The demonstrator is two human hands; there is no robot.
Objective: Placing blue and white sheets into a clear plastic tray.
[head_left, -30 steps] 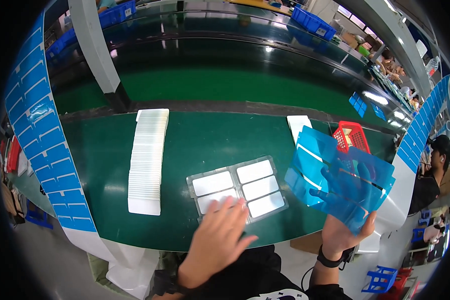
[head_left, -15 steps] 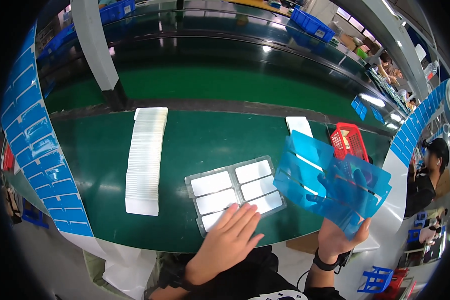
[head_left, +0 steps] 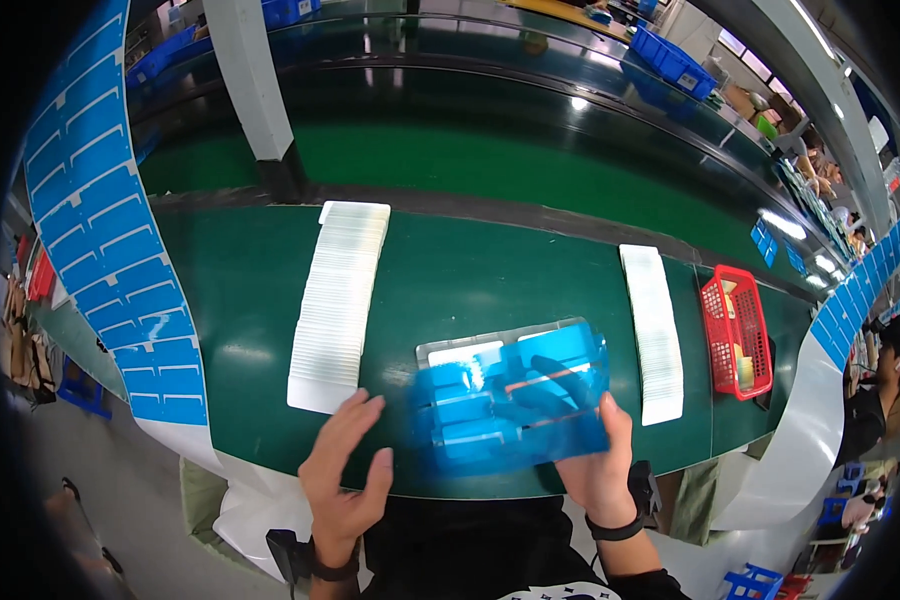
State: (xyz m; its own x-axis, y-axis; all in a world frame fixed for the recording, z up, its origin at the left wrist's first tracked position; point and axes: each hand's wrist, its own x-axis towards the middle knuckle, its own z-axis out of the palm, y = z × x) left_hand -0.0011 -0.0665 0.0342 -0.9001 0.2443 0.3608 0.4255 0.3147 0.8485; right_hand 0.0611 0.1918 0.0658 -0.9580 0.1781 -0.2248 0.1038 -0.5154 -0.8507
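Observation:
A blue translucent film sheet (head_left: 460,425) with cut-out slots is in my right hand (head_left: 598,455), pinched at its right edge between thumb and fingers. Some of those fingers show dimly through the film. The sheet is over a clear plastic tray (head_left: 560,325) of white cards and hides most of it; whether they touch, I cannot tell. Left of the sheet, my left hand (head_left: 345,470) is open and holds nothing, its fingers apart. Close beyond its fingertips is the near end of a long fanned row of white cards (head_left: 338,300).
Another row of white cards (head_left: 655,335) lies to the right, beside a red basket (head_left: 738,340) with small yellowish items. Strips of blue film on white backing curve past the left side (head_left: 120,220) and right side (head_left: 860,290). A grey post (head_left: 255,85) stands beyond the green table.
My right hand has brought the blue film leftward over the tray. My left hand has lifted off the cards in the tray and moved left. The view has shifted too.

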